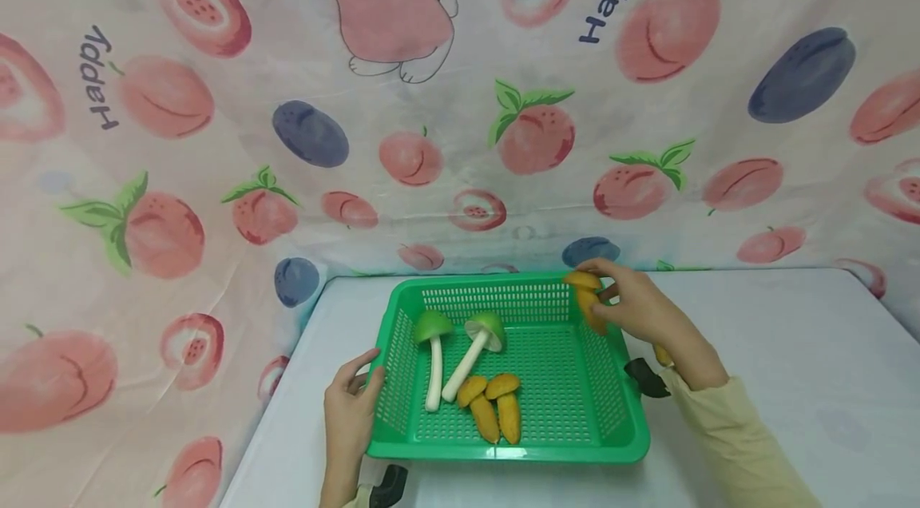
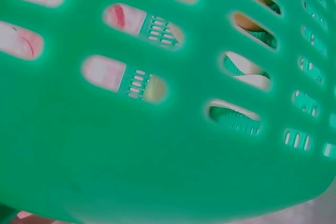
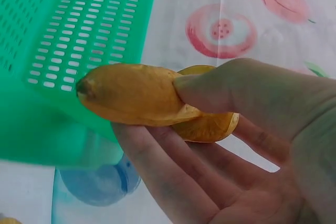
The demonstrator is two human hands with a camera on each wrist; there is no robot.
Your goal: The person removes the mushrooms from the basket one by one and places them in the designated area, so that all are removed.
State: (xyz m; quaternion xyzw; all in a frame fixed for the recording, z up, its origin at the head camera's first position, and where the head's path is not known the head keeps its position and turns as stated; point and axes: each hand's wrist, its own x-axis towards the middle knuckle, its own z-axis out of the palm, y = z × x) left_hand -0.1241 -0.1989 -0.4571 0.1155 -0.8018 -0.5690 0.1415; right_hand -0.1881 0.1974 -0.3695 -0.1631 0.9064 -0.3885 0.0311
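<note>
A yellow-brown toy mushroom [image 3: 136, 94] is pinched between the thumb and fingers of my right hand [image 1: 636, 304]. In the head view it hangs over the back right corner of a green plastic basket [image 1: 503, 453]. My left hand [image 1: 348, 404] holds the basket's left rim with thumb and fingers; in the left wrist view the slotted wall [image 2: 157, 156] hides nearly all of it. Inside the basket lie two white-stemmed mushrooms with green caps [image 1: 435, 364] [image 1: 470, 360] on the left, and two yellow-brown mushrooms [image 1: 483, 412] [image 1: 509, 410] near the front.
Another yellowish piece [image 1: 663, 355] shows on the table beyond the basket's right side, partly covered by my right wrist. The white tabletop [image 1: 791, 348] extends to the right. A fruit-print cloth [image 1: 431, 117] hangs behind and along the left.
</note>
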